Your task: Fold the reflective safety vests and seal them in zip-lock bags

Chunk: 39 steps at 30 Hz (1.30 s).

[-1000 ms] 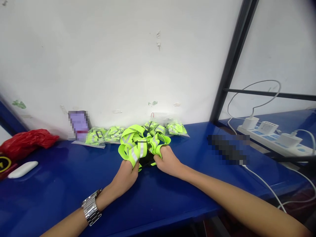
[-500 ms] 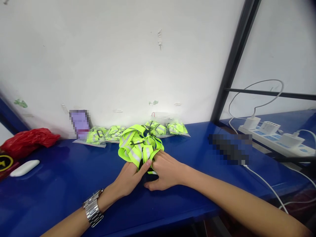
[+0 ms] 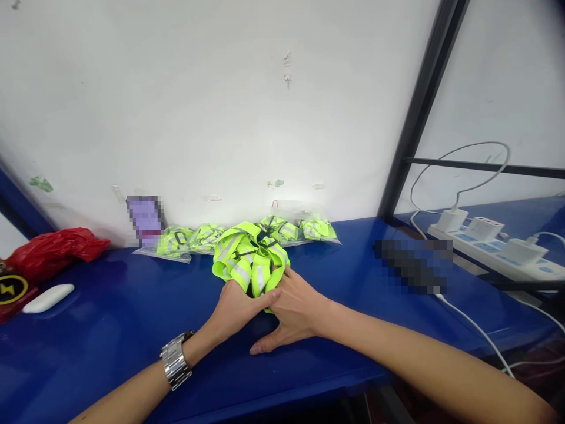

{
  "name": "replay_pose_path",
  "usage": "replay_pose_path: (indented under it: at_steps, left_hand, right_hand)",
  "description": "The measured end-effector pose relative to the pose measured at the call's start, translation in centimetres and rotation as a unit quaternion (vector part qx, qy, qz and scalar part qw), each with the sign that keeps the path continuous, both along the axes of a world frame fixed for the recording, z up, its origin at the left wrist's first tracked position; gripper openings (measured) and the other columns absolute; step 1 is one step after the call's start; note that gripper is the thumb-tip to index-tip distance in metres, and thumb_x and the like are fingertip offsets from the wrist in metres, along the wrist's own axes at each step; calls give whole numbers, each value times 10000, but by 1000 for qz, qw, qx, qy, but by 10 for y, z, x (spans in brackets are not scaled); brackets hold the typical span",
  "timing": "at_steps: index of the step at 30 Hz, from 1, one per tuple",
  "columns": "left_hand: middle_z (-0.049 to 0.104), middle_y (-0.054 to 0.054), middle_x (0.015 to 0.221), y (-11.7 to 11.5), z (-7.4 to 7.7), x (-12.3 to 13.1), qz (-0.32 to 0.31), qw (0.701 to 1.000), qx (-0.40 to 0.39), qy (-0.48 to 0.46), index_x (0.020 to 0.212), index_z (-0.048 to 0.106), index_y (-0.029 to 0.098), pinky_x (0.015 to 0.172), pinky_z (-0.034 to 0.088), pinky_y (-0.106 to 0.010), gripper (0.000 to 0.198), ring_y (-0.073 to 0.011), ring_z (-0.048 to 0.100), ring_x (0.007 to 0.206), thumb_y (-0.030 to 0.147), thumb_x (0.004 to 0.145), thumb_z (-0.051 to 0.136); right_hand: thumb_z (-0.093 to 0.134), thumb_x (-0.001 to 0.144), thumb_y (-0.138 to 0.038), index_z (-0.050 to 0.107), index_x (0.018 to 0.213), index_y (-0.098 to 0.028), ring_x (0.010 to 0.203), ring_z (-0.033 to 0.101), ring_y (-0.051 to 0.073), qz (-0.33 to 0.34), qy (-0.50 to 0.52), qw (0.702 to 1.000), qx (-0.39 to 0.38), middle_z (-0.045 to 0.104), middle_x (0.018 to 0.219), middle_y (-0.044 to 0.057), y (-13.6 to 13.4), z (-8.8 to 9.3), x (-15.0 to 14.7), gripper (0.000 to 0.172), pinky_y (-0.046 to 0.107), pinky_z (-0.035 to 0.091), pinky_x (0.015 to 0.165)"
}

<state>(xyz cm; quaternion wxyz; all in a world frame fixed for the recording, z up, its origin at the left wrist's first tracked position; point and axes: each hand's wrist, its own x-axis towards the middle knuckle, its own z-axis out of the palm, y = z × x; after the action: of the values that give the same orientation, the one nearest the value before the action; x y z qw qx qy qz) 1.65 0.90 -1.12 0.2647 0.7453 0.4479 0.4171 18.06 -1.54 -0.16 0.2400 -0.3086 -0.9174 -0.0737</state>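
Pressing a bunched reflective vest [image 3: 249,262] together on the blue table [image 3: 97,312], both hands work at its near edge, and the vest sits in the middle of the table, a little way out from the wall [image 3: 220,118]. The left hand [image 3: 238,309] lies against the lower side of the bundle, its fingers partly covered by the right hand, so I cannot tell whether they have hold of the cloth. The right hand [image 3: 295,312] is spread wide, with its fingers [image 3: 279,287] resting on the vest and overlapping the left hand, and its thumb [image 3: 265,348] stretched out on the table; it shows no clear grip.

As for how far things stand, the vest is loose, with its yellow-green straps and silver stripes in loops, not folded flat, and no bag is around it. Behind it, at least 4 clear plastic packs [image 3: 174,242] of the same yellow-green stuff lie in a row along the wall, partly hidden by the bundle.

A red plastic bag [image 3: 55,250] and a white oval object [image 3: 47,298] lie well off to the left. A power strip [image 3: 485,253] with white plugs sits to the right, behind a metal post [image 3: 419,106].
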Motion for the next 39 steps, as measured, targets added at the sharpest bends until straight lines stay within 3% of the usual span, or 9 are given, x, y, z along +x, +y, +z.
replay_pose_path:
  at_steps: [4,8,12,18,21,24,31,36,39]
  left_hand:
    - [683,-65,1099,-1,2,-1,11,991,74,107,1145,591,204,1063,386,-405,351,-264,576,1154,345,824,564]
    - [699,-54,1011,0,4,3,41,991,32,126,1026,615,207,975,456,-383,282,-264,619,1072,261,750,586]
    - [677,-105,1059,3,2,8,102,985,26,135,1019,604,200,927,475,-410,256,-308,587,1142,288,781,567]
    - [628,-115,1176,8,-2,4,57,980,103,163,1141,565,187,984,447,-406,364,-295,535,1211,213,784,500]
    - [659,-101,1064,9,-10,-1,43,973,126,191,1068,583,192,990,435,-405,287,-269,598,1088,183,810,458]
    - [671,-92,932,7,-18,-6,18,963,117,242,956,605,201,967,436,-411,226,-251,634,949,186,866,398]
    - [615,-149,1122,5,-24,-23,-10,945,133,298,1115,593,195,910,445,-409,312,-296,579,1036,201,904,363]
    - [628,-156,955,12,-31,-32,-22,942,104,317,947,640,183,823,460,-429,281,-298,596,869,196,886,366]
    - [632,-142,921,11,-32,-32,-28,957,113,266,907,637,183,859,453,-442,244,-293,599,871,194,859,398]
  right_hand:
    - [486,716,-817,708,966,-92,1023,559,351,-31,-67,997,-10,662,1002,199,2,-1,3,799,471,400,943]
    - [462,753,-798,697,998,-80,1000,557,329,-28,-74,997,-6,649,988,191,3,-2,6,795,438,420,910]
    - [478,717,-822,710,896,-88,938,560,321,-25,-73,997,10,643,878,175,5,0,8,790,433,431,892]
    - [494,811,-713,652,1062,-63,1031,562,317,11,-52,999,13,645,1030,200,12,-2,15,715,429,433,933]
    - [455,945,-482,641,1093,-72,1050,579,293,30,-56,998,0,665,1044,195,16,-6,20,474,432,422,956]
    - [462,955,-419,642,1103,-91,1035,596,289,46,-50,997,-21,681,1042,185,20,-8,25,402,438,429,951]
    - [503,929,-403,691,905,-184,818,629,226,73,18,990,-123,692,833,83,29,-9,31,290,355,478,821]
    - [474,927,-394,670,774,-201,719,610,204,56,-6,994,-94,658,711,66,25,-5,30,315,322,470,732]
    - [433,921,-353,679,800,-196,692,600,205,39,-1,999,-34,648,691,79,15,2,19,317,337,467,712]
